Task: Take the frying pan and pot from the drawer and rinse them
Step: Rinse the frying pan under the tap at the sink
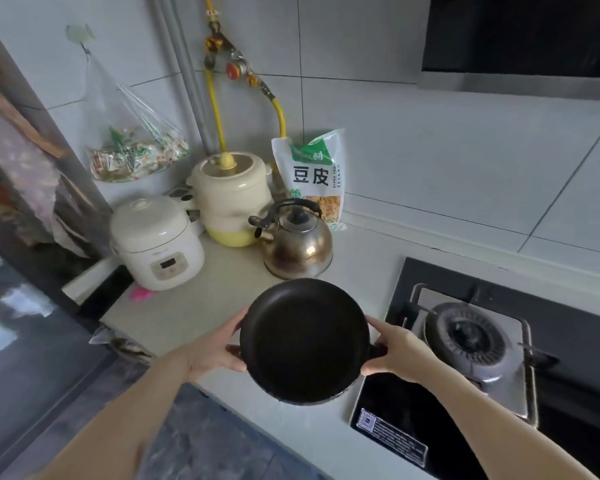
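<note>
Where the counter (pixel 222 299) meets the stove (pixel 465 341), black frying pan (pixel 305 341) held level above both; left hand (pixel 215 351) and right hand (pixel 400 351) grip opposite rims, fingers curled; kettle (pixel 297 244) behind.

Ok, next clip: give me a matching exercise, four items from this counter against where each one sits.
Items:
1. frying pan
2. kettle
3. rice cooker
4. tofu-skin packet

Places:
A. leaning on the tiled wall
B. held between both hands
C. far left of the counter
D. just behind the pan

Pairs: 1-B, 2-D, 3-C, 4-A
</note>
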A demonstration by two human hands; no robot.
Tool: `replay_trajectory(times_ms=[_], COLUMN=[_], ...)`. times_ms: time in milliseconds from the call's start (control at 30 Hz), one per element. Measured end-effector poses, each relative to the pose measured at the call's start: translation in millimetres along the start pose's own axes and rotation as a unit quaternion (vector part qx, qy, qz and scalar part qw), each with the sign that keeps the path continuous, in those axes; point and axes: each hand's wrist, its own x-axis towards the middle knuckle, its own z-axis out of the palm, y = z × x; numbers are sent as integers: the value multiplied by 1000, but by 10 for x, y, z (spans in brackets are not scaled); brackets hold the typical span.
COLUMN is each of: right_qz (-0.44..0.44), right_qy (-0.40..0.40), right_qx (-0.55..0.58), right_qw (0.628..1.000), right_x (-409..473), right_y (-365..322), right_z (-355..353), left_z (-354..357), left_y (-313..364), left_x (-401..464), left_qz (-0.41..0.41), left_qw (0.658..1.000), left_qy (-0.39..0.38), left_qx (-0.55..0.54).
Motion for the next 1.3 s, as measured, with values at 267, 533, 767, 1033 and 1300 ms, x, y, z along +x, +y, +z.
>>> replay_trajectory(times_ms=[267,533,767,1033,1300], right_qz=[24,46,59,87,176], right_qy=[13,19,12,31,290], right_qx=[0,-11,-4,-21,-69], right_qw=[1000,999,998,995,938], right_x=[186,235,232,158,-322], right_y=[99,41,-139,-196,-212], right_z=[75,131,326,474,-72], left_z=[-113,-231,-398,-382,21], left_y=[-109,-139,-243,-381,-5], left_x=[332,433,441,475,257], left_qz=[23,27,13,-39,-61], left_qw=[999,999,998,997,899], left_qy=[-21,-41,-64,-20,403], left_qx=[6,21,1,-58,160])
